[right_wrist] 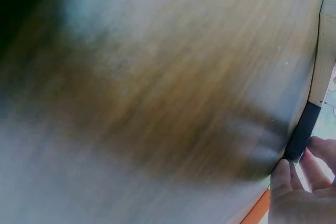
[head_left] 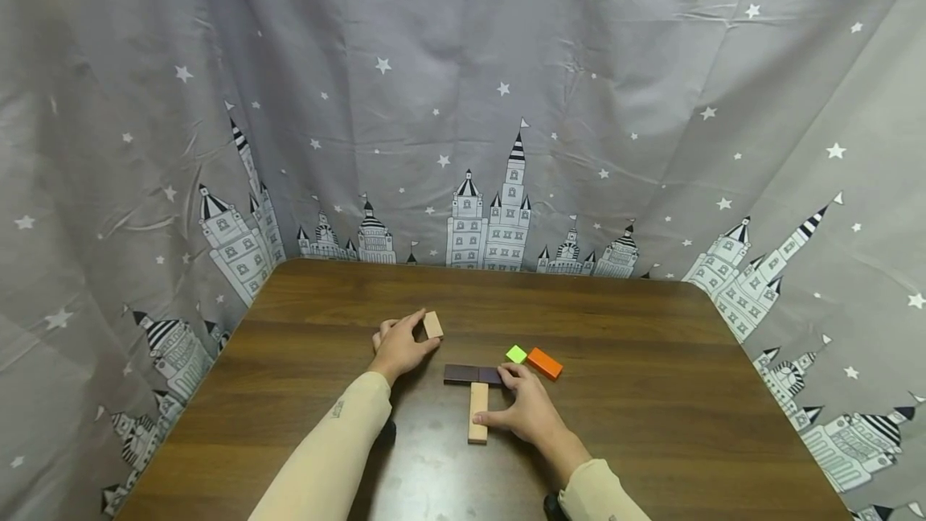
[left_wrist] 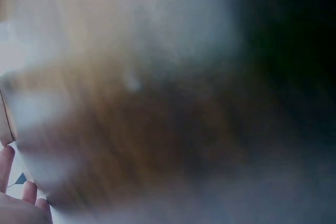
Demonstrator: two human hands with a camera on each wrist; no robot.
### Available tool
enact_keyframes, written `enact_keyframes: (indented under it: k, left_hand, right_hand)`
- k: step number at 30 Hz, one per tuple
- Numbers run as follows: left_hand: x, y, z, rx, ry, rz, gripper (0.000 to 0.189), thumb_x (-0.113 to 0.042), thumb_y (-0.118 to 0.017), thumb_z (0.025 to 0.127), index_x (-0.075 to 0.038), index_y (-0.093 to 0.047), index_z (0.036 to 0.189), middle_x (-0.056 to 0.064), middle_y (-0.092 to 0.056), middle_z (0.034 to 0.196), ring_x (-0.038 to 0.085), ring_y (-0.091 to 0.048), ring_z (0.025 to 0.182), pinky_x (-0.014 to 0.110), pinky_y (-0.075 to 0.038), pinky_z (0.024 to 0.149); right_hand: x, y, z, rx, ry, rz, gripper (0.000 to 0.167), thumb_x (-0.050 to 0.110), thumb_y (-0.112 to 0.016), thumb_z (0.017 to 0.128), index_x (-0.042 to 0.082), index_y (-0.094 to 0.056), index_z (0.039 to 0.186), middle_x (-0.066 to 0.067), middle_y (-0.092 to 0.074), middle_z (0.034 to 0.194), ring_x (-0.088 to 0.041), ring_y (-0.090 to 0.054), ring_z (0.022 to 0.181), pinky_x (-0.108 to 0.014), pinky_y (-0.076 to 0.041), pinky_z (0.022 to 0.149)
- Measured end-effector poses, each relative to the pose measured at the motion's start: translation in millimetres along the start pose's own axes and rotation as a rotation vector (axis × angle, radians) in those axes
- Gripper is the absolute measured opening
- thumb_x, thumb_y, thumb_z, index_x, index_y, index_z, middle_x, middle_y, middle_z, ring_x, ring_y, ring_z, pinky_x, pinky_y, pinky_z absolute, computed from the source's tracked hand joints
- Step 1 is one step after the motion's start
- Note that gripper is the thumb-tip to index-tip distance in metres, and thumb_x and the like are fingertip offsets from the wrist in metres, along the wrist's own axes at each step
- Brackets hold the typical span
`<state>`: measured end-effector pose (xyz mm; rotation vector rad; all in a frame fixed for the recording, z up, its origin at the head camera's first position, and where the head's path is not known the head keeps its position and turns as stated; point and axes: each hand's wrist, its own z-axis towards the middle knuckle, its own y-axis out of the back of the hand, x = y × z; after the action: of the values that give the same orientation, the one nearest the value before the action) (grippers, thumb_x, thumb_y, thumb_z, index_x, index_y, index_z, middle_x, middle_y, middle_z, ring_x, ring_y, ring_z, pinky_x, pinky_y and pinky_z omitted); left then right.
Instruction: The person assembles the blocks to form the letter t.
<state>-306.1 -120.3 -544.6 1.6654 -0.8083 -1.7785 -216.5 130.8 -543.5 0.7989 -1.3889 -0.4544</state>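
Note:
My left hand [head_left: 401,348] pinches a small pale wooden block [head_left: 432,326] between thumb and index finger, to the left of the other blocks. At the left edge of the left wrist view, fingers [left_wrist: 32,195] show beside the block [left_wrist: 5,121]. Two dark blocks [head_left: 460,375] lie end to end in a row, with a longer pale block [head_left: 478,412] meeting them at right angles like a T. My right hand [head_left: 531,408] is spread over this shape, index fingertip at the row's right end and thumb on the long pale block. The right wrist view shows fingertips against a dark block [right_wrist: 303,132].
Behind my right hand, a lime green block [head_left: 516,354] and an orange block [head_left: 545,363] lie close together. The brown wooden table [head_left: 651,424] ends at a grey curtain [head_left: 579,103] printed with castles and stars.

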Motion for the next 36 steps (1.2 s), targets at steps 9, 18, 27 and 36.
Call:
enact_keyframes:
  k: [9,18,27,36]
  left_hand:
    - [-1.7,1.6,2.4,0.012,0.020,0.025,0.075,-0.035,-0.076,0.090,-0.007,-0.045,0.152,0.017,-0.050,0.147,0.042,-0.033,0.130,0.060,-0.018,0.100]
    - [-3.8,3.3,5.1,0.018,0.017,0.032,0.072,-0.037,-0.076,0.090,-0.005,-0.049,0.148,0.017,-0.051,0.145,0.042,-0.035,0.125,0.060,-0.021,0.096]
    - [-2.9,1.8,5.0,-0.002,0.029,-0.012,0.066,-0.033,-0.081,0.087,-0.004,-0.055,0.140,0.018,-0.054,0.141,0.040,-0.037,0.126,0.058,-0.021,0.099]
    - [-1.6,-1.7,5.9,-0.034,0.005,0.008,0.071,-0.039,-0.085,0.081,-0.004,-0.060,0.137,0.017,-0.059,0.137,0.038,-0.042,0.122,0.057,-0.024,0.095]
  right_hand:
    - [-0.1,-0.3,1.2,0.007,-0.017,0.013,0.102,0.045,-0.092,0.068,-0.006,-0.049,0.144,-0.016,-0.043,0.150,-0.042,-0.036,0.139,-0.057,-0.033,0.108]
    - [-0.4,0.0,1.2,0.003,-0.015,-0.004,0.101,0.044,-0.093,0.068,-0.007,-0.050,0.144,-0.018,-0.043,0.149,-0.043,-0.037,0.138,-0.058,-0.033,0.107]
    - [0.0,-0.8,0.7,0.003,-0.007,0.005,0.101,0.044,-0.093,0.068,-0.007,-0.050,0.143,-0.017,-0.044,0.149,-0.043,-0.038,0.137,-0.058,-0.033,0.108]
    - [1.0,-0.2,-0.1,-0.001,-0.010,-0.001,0.101,0.044,-0.093,0.068,-0.007,-0.050,0.143,-0.017,-0.044,0.149,-0.043,-0.038,0.137,-0.058,-0.033,0.108]
